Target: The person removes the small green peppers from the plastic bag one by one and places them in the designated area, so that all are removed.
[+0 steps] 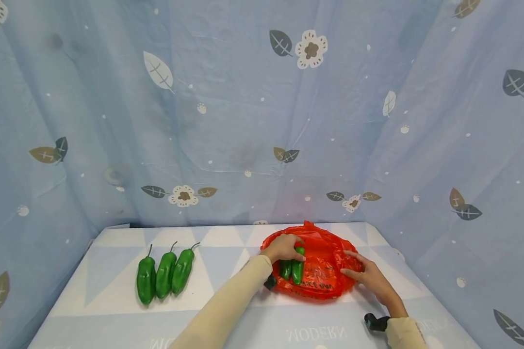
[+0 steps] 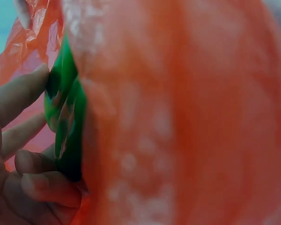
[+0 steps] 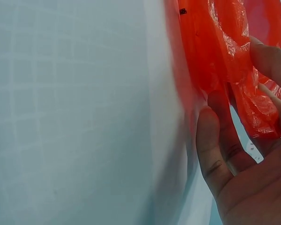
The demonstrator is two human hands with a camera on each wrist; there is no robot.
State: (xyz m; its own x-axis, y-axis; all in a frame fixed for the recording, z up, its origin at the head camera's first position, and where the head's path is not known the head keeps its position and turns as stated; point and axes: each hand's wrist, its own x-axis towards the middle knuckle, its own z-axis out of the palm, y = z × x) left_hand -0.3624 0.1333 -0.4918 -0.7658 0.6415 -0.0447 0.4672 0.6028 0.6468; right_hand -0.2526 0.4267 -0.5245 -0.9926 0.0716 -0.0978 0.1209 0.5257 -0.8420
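Note:
A red plastic bag (image 1: 319, 276) lies on the table with its mouth spread wide. Two glossy green peppers (image 1: 297, 271) show at its left side. Over their upper ends is my left hand (image 1: 284, 248), with thumb and fingers about a pepper; in the left wrist view the fingertips (image 2: 37, 77) touch green peppers (image 2: 71, 117), partly hidden by red plastic. At the bag's right edge, my right hand (image 1: 372, 277) holds a fold of it between thumb and fingers; the right wrist view shows the crumpled red film (image 3: 239, 61) there.
Three more green peppers with stems (image 1: 165, 274) lie side by side on the left of the table (image 1: 113, 317). A blue patterned curtain (image 1: 236, 121) hangs behind and at both sides of the table. Dark wrist-camera parts (image 1: 377, 322) sit by my right wrist.

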